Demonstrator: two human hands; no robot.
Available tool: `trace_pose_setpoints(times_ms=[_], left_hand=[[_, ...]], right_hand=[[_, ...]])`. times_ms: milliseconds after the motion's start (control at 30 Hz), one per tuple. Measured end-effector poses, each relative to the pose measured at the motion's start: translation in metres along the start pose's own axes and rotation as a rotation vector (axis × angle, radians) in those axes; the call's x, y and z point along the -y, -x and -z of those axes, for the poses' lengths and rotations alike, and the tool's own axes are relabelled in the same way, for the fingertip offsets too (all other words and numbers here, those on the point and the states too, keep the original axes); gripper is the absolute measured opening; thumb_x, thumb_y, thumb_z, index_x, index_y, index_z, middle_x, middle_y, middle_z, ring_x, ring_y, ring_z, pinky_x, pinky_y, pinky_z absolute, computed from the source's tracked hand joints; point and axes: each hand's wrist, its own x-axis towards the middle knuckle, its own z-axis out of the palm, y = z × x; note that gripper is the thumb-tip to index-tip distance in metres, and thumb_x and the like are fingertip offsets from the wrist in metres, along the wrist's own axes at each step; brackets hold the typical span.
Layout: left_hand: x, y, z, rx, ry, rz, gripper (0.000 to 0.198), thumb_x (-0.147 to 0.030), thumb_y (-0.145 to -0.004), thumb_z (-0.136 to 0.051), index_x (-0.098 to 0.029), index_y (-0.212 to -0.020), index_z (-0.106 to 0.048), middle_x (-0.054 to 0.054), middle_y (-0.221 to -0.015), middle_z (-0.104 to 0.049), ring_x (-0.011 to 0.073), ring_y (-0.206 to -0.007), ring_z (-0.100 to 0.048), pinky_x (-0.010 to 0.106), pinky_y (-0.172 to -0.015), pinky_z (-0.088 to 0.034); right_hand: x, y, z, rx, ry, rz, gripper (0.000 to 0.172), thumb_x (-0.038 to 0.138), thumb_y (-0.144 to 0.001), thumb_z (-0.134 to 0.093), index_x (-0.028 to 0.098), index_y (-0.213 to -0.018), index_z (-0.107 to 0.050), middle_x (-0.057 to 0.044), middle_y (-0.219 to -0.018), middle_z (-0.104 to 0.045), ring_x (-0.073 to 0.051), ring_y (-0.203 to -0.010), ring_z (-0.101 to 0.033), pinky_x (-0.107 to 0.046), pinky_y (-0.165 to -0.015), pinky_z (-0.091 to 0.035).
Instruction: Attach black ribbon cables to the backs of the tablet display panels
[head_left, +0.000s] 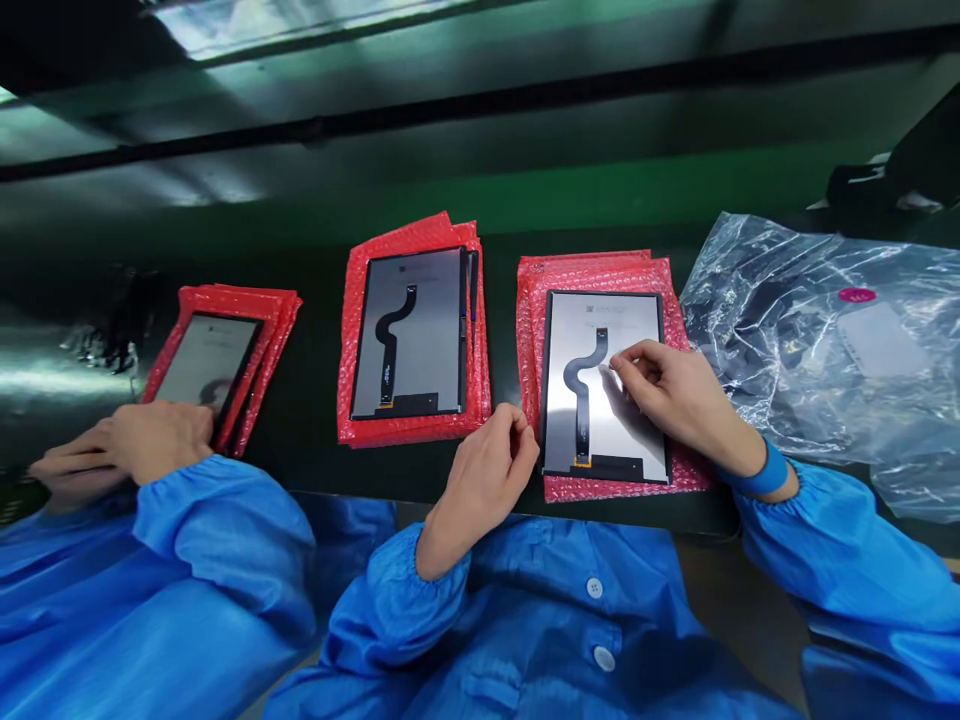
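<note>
A display panel [619, 400] lies back side up on a stack of red bubble-wrap bags [531, 300] in front of me. Its dark ribbon cable [576, 376] curves over the silvery back. Over the panel's right half hovers my right hand [667, 385], thumb and forefinger pinched near the cable's upper end. Whether something small sits between those fingertips, I cannot make out. My left hand [491, 460] is curled at the panel's lower left, by the bench edge, with its fingertips pressed together. A second panel [420, 350] with a similar cable rests on another red stack to the left.
A clear plastic bag [825, 340] with a pink sticker and white label spreads over the right side. At far left, a co-worker's hands [142, 440] are beside another panel [206, 365] on red bags. The dark green bench [315, 400] ends just before my body.
</note>
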Motion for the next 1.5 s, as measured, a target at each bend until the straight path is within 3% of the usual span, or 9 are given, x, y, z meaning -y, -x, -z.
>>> trace_pose_setpoints(times_ms=[167,367,467,633,867,1100,1267,1367,1500], left_hand=[[0.003,-0.003,-0.006,-0.083,0.364,0.013,0.023,-0.040,-0.103,-0.045,-0.022,-0.089,-0.048,-0.003,-0.077,-0.049,0.0116,-0.064,-0.047,0.025,-0.060,-0.044],[0.010,-0.004,-0.012,-0.082,0.714,0.212,0.039,-0.059,-0.090,-0.064,-0.023,-0.098,-0.051,-0.003,-0.083,-0.054,0.0131,-0.068,-0.058,0.026,-0.056,-0.058],[0.010,0.003,-0.012,-0.111,0.549,0.228,0.035,-0.053,-0.090,-0.064,-0.024,-0.107,-0.056,-0.004,-0.078,-0.059,0.0133,-0.062,-0.061,0.023,-0.052,-0.054],[-0.001,0.008,-0.008,-0.153,0.191,0.099,0.031,-0.043,-0.102,-0.050,-0.021,-0.097,-0.071,-0.002,-0.063,-0.060,0.0148,-0.058,-0.060,0.025,-0.055,-0.046],[-0.020,-0.043,-0.001,-0.079,-0.388,0.040,0.023,-0.028,-0.105,-0.050,-0.018,-0.103,-0.070,0.011,-0.094,-0.078,0.0256,-0.086,-0.075,0.033,-0.073,-0.051],[-0.014,-0.065,-0.007,-0.009,-0.393,0.064,0.022,-0.027,-0.106,-0.045,-0.016,-0.103,-0.063,0.013,-0.090,-0.075,0.0290,-0.086,-0.074,0.034,-0.073,-0.049],[-0.016,-0.066,-0.010,-0.040,-0.295,0.054,0.016,-0.021,-0.105,-0.039,-0.019,-0.102,-0.055,0.009,-0.086,-0.070,0.0274,-0.082,-0.071,0.034,-0.071,-0.047],[-0.020,-0.064,-0.009,-0.090,-0.164,-0.004,0.017,-0.025,-0.106,-0.034,-0.022,-0.098,-0.049,0.004,-0.084,-0.065,0.0210,-0.078,-0.067,0.031,-0.071,-0.046],[-0.020,-0.061,-0.018,-0.102,0.570,-0.035,0.025,-0.047,-0.102,-0.050,-0.022,-0.108,-0.047,-0.001,-0.081,-0.061,0.0151,-0.070,-0.061,0.026,-0.065,-0.048]], right_hand=[[0.000,-0.001,0.001,0.009,-0.077,-0.042,0.041,0.055,-0.100,-0.048,0.020,-0.087,-0.064,-0.006,-0.072,-0.070,-0.023,-0.064,-0.065,-0.037,-0.066,-0.045],[0.001,-0.002,0.003,0.010,-0.150,-0.059,0.048,0.066,-0.098,-0.048,0.022,-0.084,-0.061,-0.008,-0.070,-0.069,-0.025,-0.061,-0.065,-0.037,-0.061,-0.046],[-0.001,-0.002,0.002,-0.018,-0.126,-0.066,0.048,0.066,-0.096,-0.052,0.022,-0.083,-0.062,-0.007,-0.066,-0.068,-0.025,-0.059,-0.064,-0.037,-0.061,-0.045],[-0.007,-0.003,0.001,-0.040,-0.070,-0.063,0.041,0.058,-0.097,-0.053,0.021,-0.081,-0.064,-0.006,-0.064,-0.068,-0.025,-0.059,-0.064,-0.038,-0.063,-0.045],[-0.017,-0.006,0.000,-0.006,-0.056,-0.078,0.042,0.058,-0.098,-0.053,0.021,-0.085,-0.065,-0.006,-0.067,-0.068,-0.026,-0.062,-0.066,-0.038,-0.064,-0.044],[-0.018,-0.008,-0.005,-0.017,-0.033,-0.053,0.043,0.060,-0.095,-0.051,0.021,-0.084,-0.066,-0.006,-0.067,-0.070,-0.027,-0.064,-0.066,-0.038,-0.066,-0.043],[-0.019,-0.009,-0.009,-0.030,-0.048,-0.020,0.045,0.062,-0.095,-0.049,0.022,-0.080,-0.064,-0.005,-0.064,-0.068,-0.024,-0.057,-0.064,-0.036,-0.061,-0.042],[-0.017,-0.008,-0.009,-0.052,-0.099,-0.014,0.046,0.063,-0.096,-0.048,0.023,-0.078,-0.061,-0.004,-0.062,-0.066,-0.022,-0.053,-0.063,-0.034,-0.057,-0.043],[-0.014,-0.007,-0.010,-0.061,-0.178,-0.006,0.047,0.064,-0.097,-0.048,0.024,-0.077,-0.059,-0.004,-0.060,-0.066,-0.022,-0.052,-0.065,-0.033,-0.055,-0.046]])
